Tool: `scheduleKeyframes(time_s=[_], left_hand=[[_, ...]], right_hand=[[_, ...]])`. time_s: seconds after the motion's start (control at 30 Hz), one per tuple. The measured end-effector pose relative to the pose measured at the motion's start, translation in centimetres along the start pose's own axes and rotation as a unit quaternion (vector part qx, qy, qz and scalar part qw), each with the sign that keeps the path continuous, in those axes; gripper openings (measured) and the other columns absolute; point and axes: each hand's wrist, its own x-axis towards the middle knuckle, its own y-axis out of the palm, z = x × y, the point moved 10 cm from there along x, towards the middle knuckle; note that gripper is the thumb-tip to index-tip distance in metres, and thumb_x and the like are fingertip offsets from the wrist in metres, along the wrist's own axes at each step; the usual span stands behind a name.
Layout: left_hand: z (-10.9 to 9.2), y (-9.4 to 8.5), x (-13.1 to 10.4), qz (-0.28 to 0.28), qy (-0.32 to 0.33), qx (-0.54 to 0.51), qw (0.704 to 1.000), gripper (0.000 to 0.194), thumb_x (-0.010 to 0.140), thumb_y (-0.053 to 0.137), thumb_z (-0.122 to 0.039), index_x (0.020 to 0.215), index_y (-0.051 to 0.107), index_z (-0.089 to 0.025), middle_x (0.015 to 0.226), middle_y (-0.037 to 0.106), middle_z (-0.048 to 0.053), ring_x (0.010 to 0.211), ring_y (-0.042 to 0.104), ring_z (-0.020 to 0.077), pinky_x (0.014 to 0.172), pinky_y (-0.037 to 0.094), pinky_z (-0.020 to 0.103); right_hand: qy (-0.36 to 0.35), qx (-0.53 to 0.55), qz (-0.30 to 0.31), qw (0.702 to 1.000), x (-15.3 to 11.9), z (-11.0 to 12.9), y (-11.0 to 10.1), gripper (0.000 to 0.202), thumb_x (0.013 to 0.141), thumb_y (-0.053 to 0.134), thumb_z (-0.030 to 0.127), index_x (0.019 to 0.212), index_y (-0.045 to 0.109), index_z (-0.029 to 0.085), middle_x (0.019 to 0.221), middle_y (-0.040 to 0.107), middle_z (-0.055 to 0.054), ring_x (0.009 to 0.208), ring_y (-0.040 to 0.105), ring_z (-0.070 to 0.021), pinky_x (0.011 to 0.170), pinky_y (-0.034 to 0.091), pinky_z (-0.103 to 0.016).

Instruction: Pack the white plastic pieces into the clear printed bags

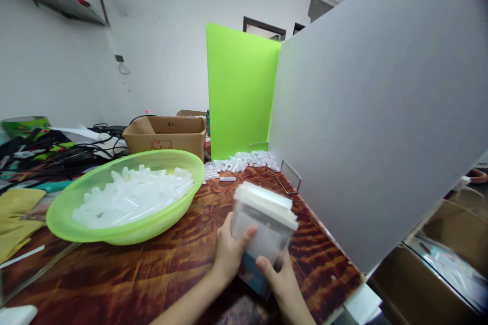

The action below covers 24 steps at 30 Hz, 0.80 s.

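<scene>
Near the front edge of the brown wooden table (183,259), a clear box with white pieces at its top (263,223) is held tilted between both hands. My left hand (229,246) grips its left side, thumb across the front. Lower down on the right side, my right hand (280,277) is wrapped round it, thumb on the front face. The box is somewhat blurred, and its lower part looks bluish. To the left stands a green basin (152,231) heaped with small white translucent pieces (137,195).
More white pieces (240,162) lie at the back by a green panel (244,96). A grey partition (362,111) borders the right, with a wire stand (287,177) beside it. A cardboard box (168,134), cables and yellow cloth (19,213) are left.
</scene>
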Motion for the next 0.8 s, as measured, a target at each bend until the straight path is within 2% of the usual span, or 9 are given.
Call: scheduleKeyframes(time_s=[0.07,0.13,0.23,0.3,0.4,0.5,0.57,0.67,0.8], left_hand=[[-0.6,1.1,1.8,0.07,-0.013,0.074,0.995,0.051,0.075,0.057,-0.065,0.093,0.06,-0.017,0.084,0.068,0.004,0.078,0.063,0.0198,0.069,0.049,0.033],[-0.4,2.7,3.3,0.143,-0.034,0.154,0.977,0.051,0.074,0.06,-0.064,0.09,0.063,-0.016,0.085,0.068,0.004,0.078,0.064,0.0196,0.072,0.05,0.036],[0.1,5.5,4.4,0.234,-0.06,0.262,0.934,0.053,0.077,0.056,-0.065,0.091,0.064,-0.015,0.083,0.067,0.004,0.077,0.064,0.019,0.073,0.051,0.038],[0.3,7.3,4.5,0.277,-0.064,0.327,0.902,0.054,0.077,0.055,-0.067,0.09,0.064,-0.015,0.085,0.067,0.005,0.08,0.064,0.0198,0.075,0.051,0.04],[0.1,9.3,4.4,0.307,-0.052,0.403,0.861,0.065,0.071,0.056,-0.073,0.099,0.064,-0.014,0.11,0.064,0.013,0.103,0.06,0.0267,0.087,0.047,0.048],[-0.6,10.2,4.2,0.3,-0.016,0.447,0.842,0.087,0.065,0.048,-0.082,0.116,0.059,-0.012,0.14,0.042,0.02,0.131,0.034,0.0375,0.103,0.029,0.058],[-1.2,10.1,4.0,0.285,0.017,0.461,0.84,0.098,0.065,0.041,-0.086,0.126,0.052,-0.011,0.144,0.035,0.023,0.134,0.025,0.0424,0.105,0.019,0.063],[-2.5,9.9,3.9,0.266,0.066,0.463,0.843,0.105,0.059,0.044,-0.088,0.135,0.043,-0.015,0.141,0.039,0.023,0.13,0.029,0.0447,0.104,0.016,0.064],[-2.7,9.3,7.5,0.243,0.071,0.456,0.853,0.067,0.077,0.047,-0.072,0.121,0.054,-0.022,0.124,0.056,0.011,0.116,0.049,0.0302,0.099,0.035,0.055]], right_hand=[[-0.006,-0.041,-0.025,0.999,0.2,0.1,-1.8,0.07,0.073,0.058,0.068,0.123,0.05,0.019,0.115,0.064,-0.013,0.111,0.058,-0.0288,0.094,0.047,-0.041],[-0.023,-0.112,-0.111,0.987,0.4,0.7,-5.3,0.077,0.077,0.044,0.072,0.131,0.042,0.017,0.123,0.057,-0.016,0.116,0.053,-0.0309,0.097,0.043,-0.046],[-0.072,-0.246,-0.306,0.917,-0.8,3.2,-11.2,0.095,0.066,0.059,0.071,0.133,0.037,0.008,0.129,0.046,-0.026,0.12,0.043,-0.0403,0.102,0.031,-0.056],[-0.099,-0.301,-0.364,0.876,-1.7,4.3,-12.9,0.092,0.065,0.064,0.066,0.128,0.041,0.004,0.122,0.048,-0.028,0.117,0.043,-0.0429,0.101,0.029,-0.058],[-0.125,-0.336,-0.357,0.863,-2.1,4.5,-12.8,0.08,0.073,0.054,0.064,0.126,0.043,0.005,0.115,0.052,-0.024,0.11,0.05,-0.0388,0.097,0.035,-0.055],[-0.104,-0.335,-0.353,0.867,-2.0,3.6,-12.9,0.072,0.077,0.05,0.063,0.122,0.046,0.007,0.114,0.053,-0.022,0.106,0.052,-0.0376,0.094,0.037,-0.055],[-0.105,-0.354,-0.339,0.866,-1.7,3.2,-13.1,0.067,0.077,0.05,0.063,0.116,0.05,0.008,0.111,0.055,-0.022,0.105,0.052,-0.0381,0.092,0.038,-0.056],[-0.162,-0.409,-0.306,0.844,-1.4,3.4,-12.9,0.063,0.076,0.053,0.062,0.11,0.055,0.009,0.109,0.056,-0.022,0.105,0.051,-0.0394,0.091,0.039,-0.057],[-0.198,-0.422,-0.313,0.828,-3.0,3.6,-12.9,0.048,0.08,0.058,0.048,0.115,0.055,0.016,0.118,0.053,-0.021,0.108,0.052,-0.0404,0.089,0.043,-0.056]])
